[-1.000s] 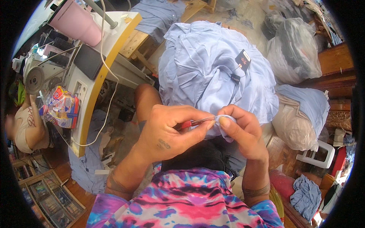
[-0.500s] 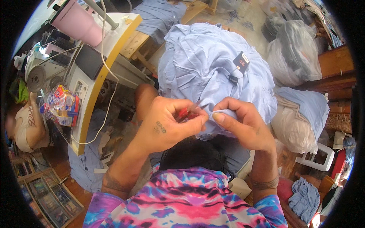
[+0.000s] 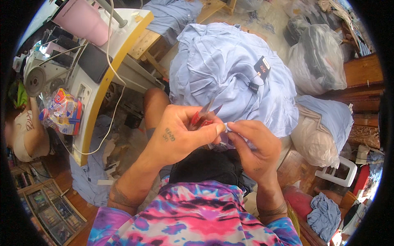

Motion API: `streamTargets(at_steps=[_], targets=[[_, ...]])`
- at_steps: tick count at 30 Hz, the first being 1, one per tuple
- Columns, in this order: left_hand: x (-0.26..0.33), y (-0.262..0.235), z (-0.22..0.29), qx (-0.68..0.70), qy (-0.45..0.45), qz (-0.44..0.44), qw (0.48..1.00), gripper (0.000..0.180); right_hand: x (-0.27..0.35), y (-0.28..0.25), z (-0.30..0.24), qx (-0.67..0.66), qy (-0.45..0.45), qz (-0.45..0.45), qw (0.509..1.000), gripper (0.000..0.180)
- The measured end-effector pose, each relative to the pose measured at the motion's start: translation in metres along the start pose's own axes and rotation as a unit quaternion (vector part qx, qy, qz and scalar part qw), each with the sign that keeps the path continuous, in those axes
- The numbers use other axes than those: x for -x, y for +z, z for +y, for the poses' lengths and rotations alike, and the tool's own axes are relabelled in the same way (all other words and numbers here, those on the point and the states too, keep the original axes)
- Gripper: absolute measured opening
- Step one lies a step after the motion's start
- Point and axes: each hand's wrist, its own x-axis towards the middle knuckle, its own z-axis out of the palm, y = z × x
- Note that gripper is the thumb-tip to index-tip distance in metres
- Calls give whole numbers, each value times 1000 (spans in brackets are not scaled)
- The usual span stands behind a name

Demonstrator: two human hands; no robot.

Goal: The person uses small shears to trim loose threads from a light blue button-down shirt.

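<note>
Seen from above, looking down at two bare hands over a lap. Left hand (image 3: pixel 176 137) closed around small red-handled thread snips (image 3: pixel 204 115), blades pointing up and away. Right hand (image 3: pixel 254 149) just beside it, fingertips pinching a fold of pale blue fabric (image 3: pixel 230 78) heaped across the knees, a dark tag (image 3: pixel 262 67) hanging on it. At left, a white counter (image 3: pixel 123 37) with yellow edge, bearing a pink tumbler (image 3: pixel 82 18) and a black phone (image 3: pixel 93 61). Filled plastic bags (image 3: pixel 318 61) at right.

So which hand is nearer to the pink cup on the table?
Left. The left hand, holding red snips, lies below and right of the pink cup; the right hand is farther right.
</note>
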Motion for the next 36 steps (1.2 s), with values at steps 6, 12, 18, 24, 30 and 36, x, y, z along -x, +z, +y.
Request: streamTargets(at_steps=[6, 12, 18, 24, 30, 36], targets=[[4, 1, -7, -117, 125, 32, 985, 17, 1, 1, 1, -64, 45, 7, 997, 22], [8, 2, 0, -170, 172, 34, 970, 14, -2, 0, -3, 11, -17, 24, 1000, 23], [8, -2, 8, -192, 126, 18, 973, 14, 2, 3, 0, 28, -57, 42, 997, 26], [11, -6, 7, -134, 55, 3, 989, 12, 5, 2, 3, 16, -71, 38, 997, 26], [21, 0, 7, -134, 88, 3, 987, 16, 2, 2, -2, -71, 7, 13, 997, 23], [29, 4, 15, -332, 207, 18, 920, 22, 3, 2, 6, -115, 15, -3, 993, 23]])
